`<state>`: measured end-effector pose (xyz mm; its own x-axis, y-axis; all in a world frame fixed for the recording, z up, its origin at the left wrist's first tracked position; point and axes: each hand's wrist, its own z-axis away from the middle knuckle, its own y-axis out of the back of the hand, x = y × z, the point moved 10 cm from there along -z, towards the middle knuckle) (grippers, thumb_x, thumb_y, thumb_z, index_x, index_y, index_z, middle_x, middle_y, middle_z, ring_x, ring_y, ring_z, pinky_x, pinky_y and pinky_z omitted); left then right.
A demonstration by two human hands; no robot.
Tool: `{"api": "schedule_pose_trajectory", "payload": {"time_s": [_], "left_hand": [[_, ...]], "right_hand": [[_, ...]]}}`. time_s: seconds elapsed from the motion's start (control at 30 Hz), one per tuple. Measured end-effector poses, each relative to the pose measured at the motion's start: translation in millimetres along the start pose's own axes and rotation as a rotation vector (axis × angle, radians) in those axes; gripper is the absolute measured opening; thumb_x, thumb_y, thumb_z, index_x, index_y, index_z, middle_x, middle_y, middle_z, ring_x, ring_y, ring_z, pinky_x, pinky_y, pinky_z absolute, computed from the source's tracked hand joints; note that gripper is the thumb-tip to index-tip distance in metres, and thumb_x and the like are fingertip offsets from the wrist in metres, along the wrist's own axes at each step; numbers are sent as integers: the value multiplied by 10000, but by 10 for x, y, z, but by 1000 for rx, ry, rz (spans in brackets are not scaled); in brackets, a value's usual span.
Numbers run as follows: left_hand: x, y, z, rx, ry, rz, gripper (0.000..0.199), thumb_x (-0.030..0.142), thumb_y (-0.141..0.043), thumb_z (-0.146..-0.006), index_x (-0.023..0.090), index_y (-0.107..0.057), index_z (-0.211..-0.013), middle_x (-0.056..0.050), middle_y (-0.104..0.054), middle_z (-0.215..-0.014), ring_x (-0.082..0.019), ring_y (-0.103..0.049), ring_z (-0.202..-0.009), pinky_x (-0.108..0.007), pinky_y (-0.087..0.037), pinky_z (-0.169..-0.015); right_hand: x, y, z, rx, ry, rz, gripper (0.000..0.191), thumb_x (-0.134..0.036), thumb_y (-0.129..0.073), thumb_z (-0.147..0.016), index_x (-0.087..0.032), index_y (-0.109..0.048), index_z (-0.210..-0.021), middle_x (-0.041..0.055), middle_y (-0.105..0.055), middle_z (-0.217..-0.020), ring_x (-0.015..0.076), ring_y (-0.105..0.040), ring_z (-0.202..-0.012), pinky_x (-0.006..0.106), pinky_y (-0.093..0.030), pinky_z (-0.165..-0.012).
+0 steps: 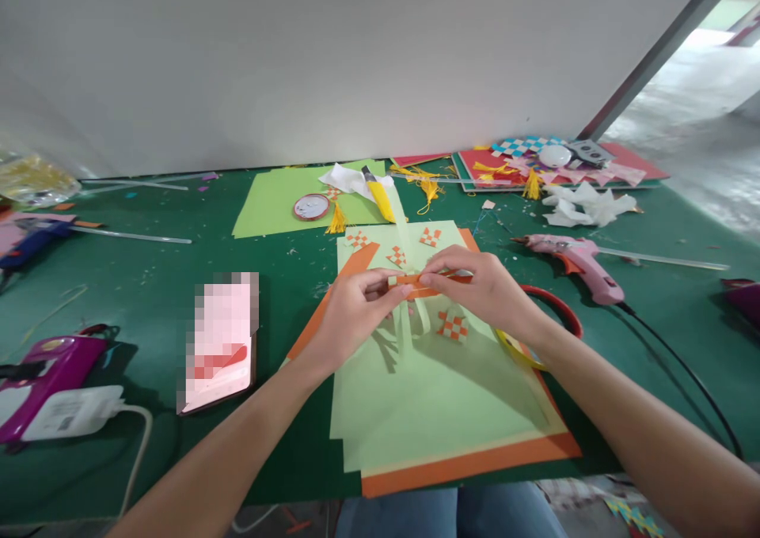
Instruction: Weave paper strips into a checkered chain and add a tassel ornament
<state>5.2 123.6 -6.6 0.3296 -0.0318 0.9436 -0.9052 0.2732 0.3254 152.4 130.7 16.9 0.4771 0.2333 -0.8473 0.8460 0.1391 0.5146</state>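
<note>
In the two-handed pinch: orange paper strip (423, 292), left hand (359, 302) near its left end, right hand (478, 282) further right. Just below, pale green strips (404, 334) dangle; a snag could tug it askew, I'd guess. Lower right, checkered square (453, 327); pink glue gun (575, 258) well beyond.

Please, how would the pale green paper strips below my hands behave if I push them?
The pale green paper strips would probably bend rather than resist, since one already curves below the hands. They look thin and narrow, so likely light, and perhaps easy to crease.
</note>
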Motion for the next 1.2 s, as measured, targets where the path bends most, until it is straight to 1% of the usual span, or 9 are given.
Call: {"api": "schedule_pose_trajectory", "payload": {"time_s": [0.1, 0.2, 0.43, 0.57, 0.67, 0.83, 1.0, 1.1, 1.2], "left_hand": [[-22, -27, 7, -24, 26, -13, 303, 431, -643, -812, 161, -715, -932, -12, -641, -630, -139, -547, -562, -240, -409, -522], [-44, -37, 11, -35, 38, -20, 271, 402, -685, -778, 166, -711, -909, 7, -621, -615, -126, -533, -544, -224, -366, -493], [41, -54, 22, -66, -25, 17, 285, 456, -640, -811, 179, -692, -769, -13, -644, -611, -152, -590, -550, -233, -381, -469], [38, -82, 22, -102, -20, 51, 295, 453, -594, -851, 179, -682, -784, -29, -678, -675, -167, -618, -622, -248, -428, -549], [2, -79, 14, -102, 1, 73, 271, 432, -589, -861, 177, -673, -820, -26, -687, -715, -164, -618, -662, -247, -428, -594], [-25, -80, 5, -96, 32, 8, 294, 443, -605, -850, 165, -667, -775, -4, -641, -642, -111, -485, -541, -228, -307, -495], [-21, -69, -11, -73, 12, -26, 337, 464, -608, -838, 165, -626, -686, 14, -561, -576, -102, -451, -508, -230, -280, -470], [17, -29, -12, -29, -22, -74, 339, 433, -598, -845, 163, -597, -641, 37, -482, -527, -89, -402, -477, -227, -256, -459], [76, 15, 10, 31, -59, -143, 291, 383, -586, -858, 156, -631, -681, 41, -470, -537, -85, -393, -495, -223, -259, -473]], "right_hand": [[-9, -3, -7, -30, -6, 1, 241, -440, -618, -837, -235, -715, -756, 36, -698, -860, 205, -601, -841, 326, -442, -736], [-17, 7, -12, -55, 8, 9, 246, -437, -620, -832, -228, -713, -739, 38, -693, -859, 199, -591, -827, 318, -429, -718], [10, 18, -14, -116, 3, 1, 242, -432, -633, -829, -224, -713, -735, 42, -693, -899, 199, -602, -861, 315, -433, -762], [-12, 20, -15, -117, 23, 15, 245, -426, -640, -824, -215, -706, -718, 44, -688, -867, 184, -588, -793, 299, -426, -683], [-33, 19, -15, -124, 29, 20, 224, -416, -643, -823, -218, -719, -752, 38, -691, -857, 183, -598, -792, 300, -438, -702], [-174, 74, -4, -68, 151, -85, 168, -338, -680, -812, -226, -741, -923, 49, -703, -944, 198, -619, -877, 336, -455, -830], [-305, 73, 54, -38, 269, -125, 93, -251, -666, -833, -222, -754, -846, 37, -644, -780, 173, -556, -776, 315, -438, -714], [-373, 20, 91, -80, 287, -110, 111, -256, -649, -851, -221, -754, -849, 37, -646, -766, 174, -538, -785, 322, -433, -736], [-353, 7, 88, -81, 213, -115, 128, -292, -650, -853, -204, -743, -863, 40, -664, -788, 170, -550, -789, 311, -436, -734]]}}
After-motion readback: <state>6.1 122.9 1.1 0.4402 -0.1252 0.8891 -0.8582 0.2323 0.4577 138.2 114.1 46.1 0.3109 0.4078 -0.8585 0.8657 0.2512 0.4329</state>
